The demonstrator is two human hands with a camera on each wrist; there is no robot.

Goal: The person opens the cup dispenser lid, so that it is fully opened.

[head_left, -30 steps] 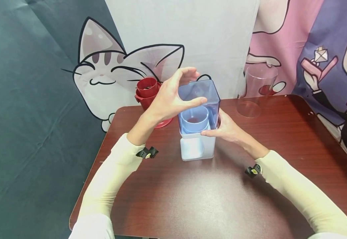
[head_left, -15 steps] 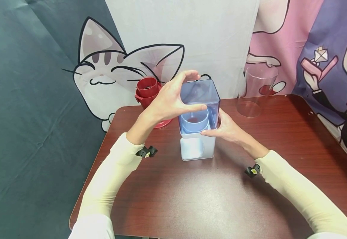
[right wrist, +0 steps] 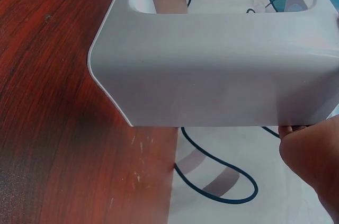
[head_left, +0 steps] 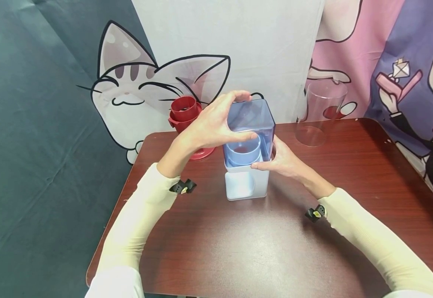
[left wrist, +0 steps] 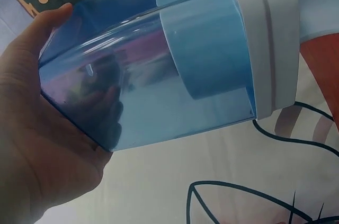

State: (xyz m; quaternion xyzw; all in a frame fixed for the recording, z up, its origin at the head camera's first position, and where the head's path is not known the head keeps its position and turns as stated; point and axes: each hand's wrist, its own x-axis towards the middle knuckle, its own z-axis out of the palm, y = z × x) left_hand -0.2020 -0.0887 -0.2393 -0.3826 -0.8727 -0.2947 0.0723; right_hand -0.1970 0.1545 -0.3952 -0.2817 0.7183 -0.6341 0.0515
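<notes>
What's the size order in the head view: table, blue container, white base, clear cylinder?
1. Table
2. Blue container and clear cylinder: too alike to rank; left hand partly covers the container
3. White base

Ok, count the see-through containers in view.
2. The blue container sits on the white base; the clear cylinder stands to the right, near the far edge of the table. Anything behind the arms would be hidden.

No readable text, labels, brands, numbers or signs in head view or either wrist view.
</notes>
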